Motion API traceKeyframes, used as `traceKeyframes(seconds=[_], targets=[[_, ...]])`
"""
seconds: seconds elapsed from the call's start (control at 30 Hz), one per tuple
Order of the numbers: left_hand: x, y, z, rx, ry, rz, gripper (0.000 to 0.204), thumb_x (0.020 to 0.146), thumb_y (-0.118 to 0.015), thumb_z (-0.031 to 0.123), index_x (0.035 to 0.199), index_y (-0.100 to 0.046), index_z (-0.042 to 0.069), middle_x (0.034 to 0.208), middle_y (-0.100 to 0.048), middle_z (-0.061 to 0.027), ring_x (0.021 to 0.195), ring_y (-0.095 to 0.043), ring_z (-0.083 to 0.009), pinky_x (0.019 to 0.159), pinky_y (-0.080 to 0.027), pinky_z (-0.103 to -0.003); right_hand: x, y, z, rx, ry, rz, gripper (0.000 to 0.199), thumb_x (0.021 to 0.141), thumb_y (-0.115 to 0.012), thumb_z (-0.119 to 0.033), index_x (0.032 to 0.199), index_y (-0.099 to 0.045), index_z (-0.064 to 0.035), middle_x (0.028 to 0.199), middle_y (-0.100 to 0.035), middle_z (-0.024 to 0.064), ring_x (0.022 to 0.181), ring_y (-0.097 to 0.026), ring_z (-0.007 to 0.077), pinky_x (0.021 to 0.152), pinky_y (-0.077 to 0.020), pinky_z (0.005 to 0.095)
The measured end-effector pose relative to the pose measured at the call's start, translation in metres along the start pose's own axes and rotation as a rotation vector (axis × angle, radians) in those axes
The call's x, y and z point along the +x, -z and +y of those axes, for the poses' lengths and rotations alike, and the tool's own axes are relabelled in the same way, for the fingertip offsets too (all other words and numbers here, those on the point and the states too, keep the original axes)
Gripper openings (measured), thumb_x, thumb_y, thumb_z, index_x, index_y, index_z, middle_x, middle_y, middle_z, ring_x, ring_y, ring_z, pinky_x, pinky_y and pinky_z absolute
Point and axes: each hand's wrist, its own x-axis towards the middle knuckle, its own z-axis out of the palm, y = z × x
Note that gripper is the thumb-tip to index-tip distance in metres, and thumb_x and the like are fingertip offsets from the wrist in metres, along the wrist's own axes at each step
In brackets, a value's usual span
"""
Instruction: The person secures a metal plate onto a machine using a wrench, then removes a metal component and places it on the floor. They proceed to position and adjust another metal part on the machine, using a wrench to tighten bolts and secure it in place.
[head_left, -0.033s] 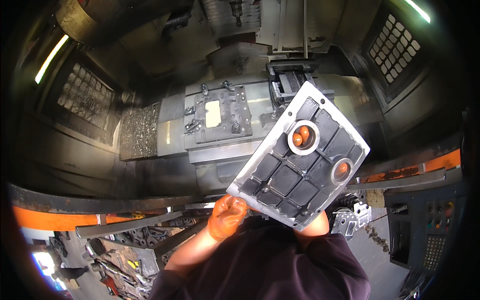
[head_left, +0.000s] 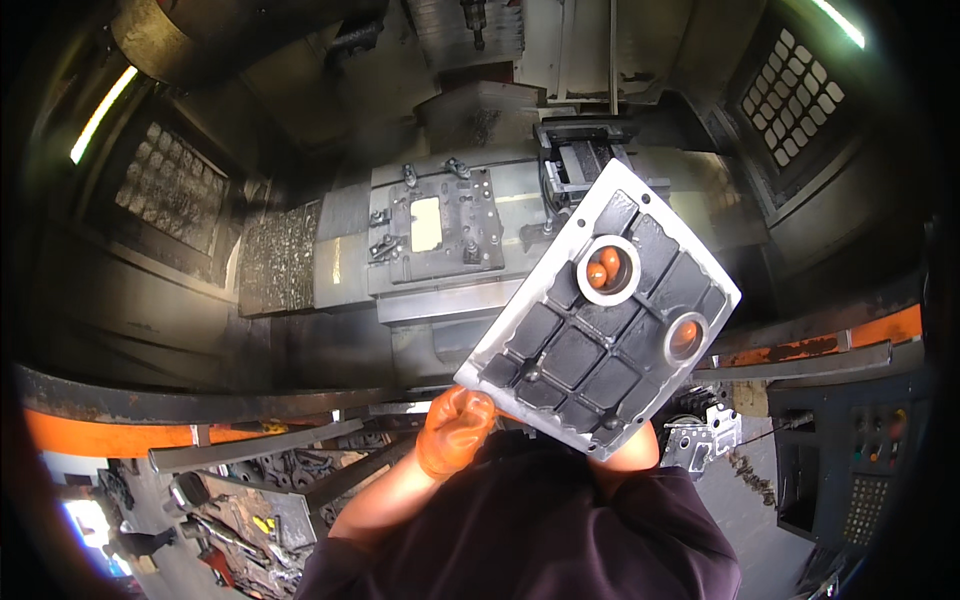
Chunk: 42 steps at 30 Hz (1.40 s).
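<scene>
A rectangular cast metal cover (head_left: 572,358) is held up in front of me, tilted, its dark ribbed face toward me and a bright machined rim around it. My left hand (head_left: 455,432), in an orange glove, is closed at the cover's lower left corner, fingers curled in. From behind, my right hand (head_left: 604,268) supports the cover. Two of its orange-gloved fingertips show inside the upper round bore, and another orange patch shows in the smaller bore at right. The rest of that hand is hidden by the cover.
Beyond the cover, a fixture plate (head_left: 465,225) with several clamps sits on the machine table (head_left: 450,303). A vise (head_left: 585,165) stands at its right. A spindle tool (head_left: 476,25) hangs at the back. Tools lie on a bench (head_left: 255,545) lower left; a control panel (head_left: 868,460) stands right.
</scene>
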Motion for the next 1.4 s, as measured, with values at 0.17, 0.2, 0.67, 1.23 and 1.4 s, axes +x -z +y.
traceKeyframes(seconds=[0.17, 0.2, 0.67, 1.23, 1.4], targets=[[0.02, -0.035, -0.006, -0.084, -0.078, 0.05, 0.015, 0.095, -0.063, 0.017, 0.097, -0.058, 0.003, 0.081, -0.056, 0.0, 0.075, -0.051, -0.0103, 0.071, -0.04, -0.026, 0.023, 0.003, 0.0, -0.088, 0.004, -0.048, 0.057, 0.096, -0.063, -0.034, 0.141, -0.051, -0.0021, 0.129, -0.061, 0.0127, 0.116, -0.062, 0.0318, 0.104, -0.0498, 0.048], [0.025, -0.04, -0.01, -0.08, -0.107, 0.068, 0.018, 0.096, -0.063, 0.019, 0.098, -0.058, 0.002, 0.082, -0.056, -0.0009, 0.074, -0.05, -0.0109, 0.071, -0.04, -0.027, 0.027, 0.005, 0.002, -0.109, -0.003, -0.052, 0.057, 0.096, -0.063, -0.034, 0.141, -0.051, -0.0021, 0.129, -0.061, 0.0127, 0.116, -0.062, 0.0317, 0.104, -0.0498, 0.0479], [0.13, 0.152, -0.063, -0.133, 0.055, 0.834, 0.051, 0.099, -0.057, 0.046, 0.133, -0.053, 0.008, 0.113, -0.068, -0.0163, 0.094, -0.068, -0.0245, 0.084, -0.053, -0.033, 0.057, 0.033, 0.017, -0.509, 0.044, -0.118, 0.058, 0.096, -0.063, -0.035, 0.142, -0.05, -0.002, 0.128, -0.062, 0.0126, 0.115, -0.062, 0.0315, 0.103, -0.05, 0.0476], [0.353, 0.484, -0.078, 0.887, -0.032, 2.073, 0.043, 0.094, -0.051, 0.04, 0.109, -0.062, 0.001, 0.109, -0.067, -0.0217, 0.102, -0.062, -0.0413, 0.09, -0.047, -0.051, 0.229, -0.081, 0.029, -0.949, 0.359, -0.57, 0.072, 0.085, -0.074, -0.032, 0.143, -0.048, 0.0037, 0.124, -0.064, 0.0141, 0.11, -0.064, 0.0291, 0.096, -0.0531, 0.0446], [0.345, 0.464, -0.075, 0.906, -0.22, 2.135, 0.046, 0.098, -0.052, 0.032, 0.119, -0.063, -0.007, 0.114, -0.066, -0.0282, 0.106, -0.061, -0.0452, 0.094, -0.049, -0.048, 0.306, -0.228, 0.042, -1.548, 0.162, -0.673, 0.091, 0.065, -0.083, -0.038, 0.133, -0.05, 0.0127, 0.099, -0.069, 0.0214, 0.095, -0.069, 0.0293, 0.084, -0.0541, 0.0384]])
